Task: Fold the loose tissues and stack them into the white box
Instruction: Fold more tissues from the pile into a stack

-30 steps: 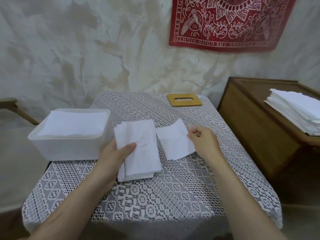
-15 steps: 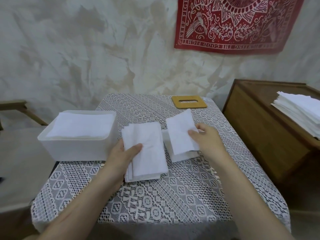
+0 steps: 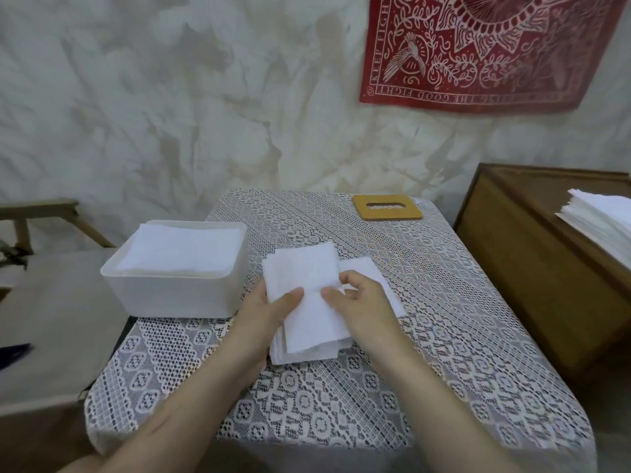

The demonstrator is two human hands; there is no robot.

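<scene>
A red bandana [image 3: 491,49] printed with a white bird and vines hangs on the mottled plaster wall [image 3: 170,97]. White lace cloth [image 3: 307,404] covers the surface. A slotted wooden lid [image 3: 387,207] lies near its far edge; a brown wooden cabinet [image 3: 532,268] stands to the right.
</scene>
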